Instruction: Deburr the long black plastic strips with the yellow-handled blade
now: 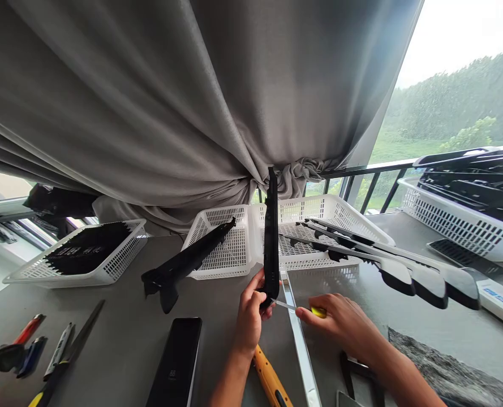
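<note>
My left hand (251,311) is closed around the lower end of a long black plastic trim piece (271,232), which stands up away from me. In my right hand (340,322) is a small knife (318,312) with a yellow handle, mostly covered by my fingers. Its thin pale blade points left and reaches the lower end of the trim piece; whether it cuts in, I cannot tell. Beneath my hands lie a silver metal bar (300,339) and a yellow-orange tool (270,376). Another black trim piece (187,260) leans on the left white basket (217,271).
Several long black-and-grey trim pieces (387,265) rest across the right white basket (323,263). Full baskets stand at far left (124,263) and far right (459,226). A phone (177,359), a file-like tool (81,333), a marker (59,350) and a grey cloth (450,367) lie on the table.
</note>
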{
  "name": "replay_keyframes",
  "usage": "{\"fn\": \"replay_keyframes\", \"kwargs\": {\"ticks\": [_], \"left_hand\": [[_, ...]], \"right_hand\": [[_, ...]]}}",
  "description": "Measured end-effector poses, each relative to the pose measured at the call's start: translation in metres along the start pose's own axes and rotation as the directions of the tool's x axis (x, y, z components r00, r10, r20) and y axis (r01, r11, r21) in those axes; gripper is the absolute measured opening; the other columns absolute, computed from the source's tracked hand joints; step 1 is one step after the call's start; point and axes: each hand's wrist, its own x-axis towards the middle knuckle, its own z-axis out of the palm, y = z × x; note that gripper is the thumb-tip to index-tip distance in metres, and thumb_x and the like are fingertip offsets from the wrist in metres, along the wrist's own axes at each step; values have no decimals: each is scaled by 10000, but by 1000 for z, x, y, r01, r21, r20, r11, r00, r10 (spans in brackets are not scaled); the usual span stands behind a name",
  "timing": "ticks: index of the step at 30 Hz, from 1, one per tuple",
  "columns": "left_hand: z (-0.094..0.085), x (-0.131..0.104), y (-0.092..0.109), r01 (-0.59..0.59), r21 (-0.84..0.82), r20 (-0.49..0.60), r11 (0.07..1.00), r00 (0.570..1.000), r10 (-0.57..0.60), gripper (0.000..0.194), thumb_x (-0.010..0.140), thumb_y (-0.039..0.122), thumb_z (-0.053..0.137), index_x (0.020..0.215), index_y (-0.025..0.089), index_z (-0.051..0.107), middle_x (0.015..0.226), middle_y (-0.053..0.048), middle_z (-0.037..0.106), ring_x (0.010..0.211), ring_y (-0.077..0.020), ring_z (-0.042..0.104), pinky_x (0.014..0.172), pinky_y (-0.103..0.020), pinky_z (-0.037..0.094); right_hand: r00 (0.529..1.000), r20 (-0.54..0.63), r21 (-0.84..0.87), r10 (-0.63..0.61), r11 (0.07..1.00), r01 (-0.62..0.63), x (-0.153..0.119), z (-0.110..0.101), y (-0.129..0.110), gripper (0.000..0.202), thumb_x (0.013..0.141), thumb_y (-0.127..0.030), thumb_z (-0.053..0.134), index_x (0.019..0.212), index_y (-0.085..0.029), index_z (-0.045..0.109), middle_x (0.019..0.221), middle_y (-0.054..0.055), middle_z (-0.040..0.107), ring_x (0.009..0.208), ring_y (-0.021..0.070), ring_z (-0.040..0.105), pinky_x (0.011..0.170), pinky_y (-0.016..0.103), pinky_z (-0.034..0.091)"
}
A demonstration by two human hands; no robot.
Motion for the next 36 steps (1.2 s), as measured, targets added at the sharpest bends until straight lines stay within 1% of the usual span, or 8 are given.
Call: {"fn": "replay_keyframes", "kwargs": {"ticks": [2,6,12,16,21,25,33,36], "left_hand": [[0,-1,0,0,31,-19,1000,1000,1,690,772,383,683,1444,236,741,1243,-97,801,845,-162,623,644,-209,449],[1,-1,1,5,26,13,1000,1000,-5,714,772,394,680,1466,230,724,1217,-97,803,729,-130,579,627,-220,438],[0,-1,1,-13,68,-20,998,1000,14,703,775,379,690,1462,230,726,1264,-97,783,870,-171,620,635,-205,437],[1,-2,3,-15,66,1,998,1000,15,709,786,385,677,1474,220,717,1245,-101,793,777,-148,578,626,-215,430],[3,-3,6,-16,75,-15,997,1000,17,697,770,373,676,1446,219,740,1235,-109,802,812,-168,586,626,-218,422],[3,-3,6,10,17,-9,1000,1000,-10,691,757,372,690,1430,223,750,1217,-105,810,730,-137,554,618,-216,404],[3,2,0,-3,-95,-25,995,1000,1,668,825,517,714,1396,173,758,1044,-115,807,611,-109,477,532,-214,327],[3,5,-4,0,-153,-45,988,999,-7,599,770,436,750,1302,165,794,960,-69,772,572,-90,438,500,-211,288]], "right_hand": [[1000,-12,-25,11,1000,-12,0,-1,-1,688,978,-805,485,635,-223,353,600,-21,390,621,153,298,617,345,167],[998,-54,-31,32,999,-34,0,-2,-3,681,979,-818,447,656,-228,340,612,-14,412,633,164,314,629,342,180],[1000,9,-58,7,998,-7,-1,-1,-4,649,995,-748,509,632,-228,370,609,-7,456,625,163,377,625,342,188],[999,-38,-47,15,999,-17,0,1,-2,666,995,-772,493,650,-225,334,601,-18,428,622,153,331,614,334,177],[999,22,-40,23,999,-23,0,-1,-2,664,992,-771,484,656,-218,336,616,-26,386,639,153,293,623,337,174],[999,-23,-24,34,999,-34,0,-2,-2,662,983,-787,479,669,-222,336,622,-21,413,649,158,305,630,331,197],[999,35,-15,22,1000,-21,1,-3,1,667,967,-801,474,654,-223,359,635,-21,393,657,159,329,638,342,183],[1000,22,52,-12,999,11,0,-3,2,694,977,-839,408,668,-224,324,645,-27,367,659,153,339,639,336,197]]}}
